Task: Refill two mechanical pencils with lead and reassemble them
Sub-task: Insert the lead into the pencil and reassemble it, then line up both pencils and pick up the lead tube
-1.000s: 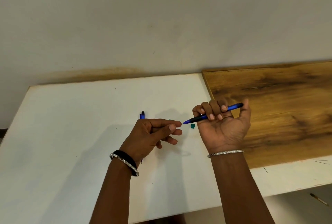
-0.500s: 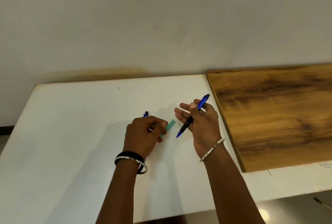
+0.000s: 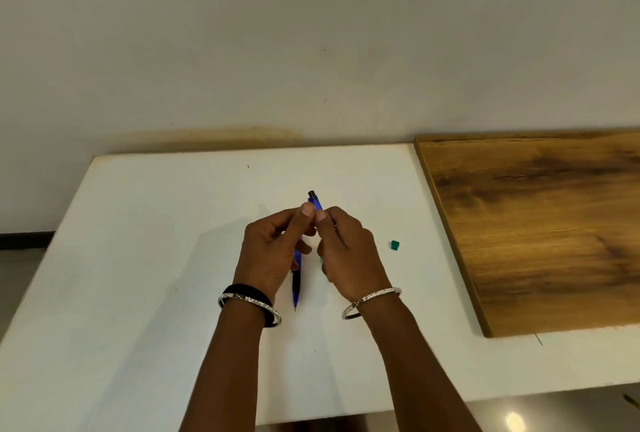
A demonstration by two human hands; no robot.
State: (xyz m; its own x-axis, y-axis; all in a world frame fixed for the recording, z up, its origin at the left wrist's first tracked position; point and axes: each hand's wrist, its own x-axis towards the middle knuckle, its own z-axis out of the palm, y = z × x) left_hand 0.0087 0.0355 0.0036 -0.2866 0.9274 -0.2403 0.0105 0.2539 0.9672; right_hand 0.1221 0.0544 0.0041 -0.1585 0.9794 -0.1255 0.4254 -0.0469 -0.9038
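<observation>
A blue mechanical pencil [image 3: 315, 202] stands up between my hands, its black-tipped top end poking above my fingertips. My left hand [image 3: 273, 251] pinches it with thumb and fingers just below that end. My right hand [image 3: 349, 251] grips the same pencil from the right, and most of its barrel is hidden. A second blue pencil with a black grip [image 3: 296, 284] lies on the white table [image 3: 138, 258] between my wrists, tip toward me. A sliver of the teal lead case [image 3: 321, 260] shows beside my right palm. A small green cap [image 3: 394, 245] lies to the right.
A brown wooden board [image 3: 540, 231] covers the table's right side, its left edge close to the green cap. The wall runs along the table's far edge. The table's front edge is just below my forearms.
My right hand turned the pencil upright and moved left to meet my left hand, which now pinches its top. The teal lead case is mostly hidden. The view shifted, showing the green cap again.
</observation>
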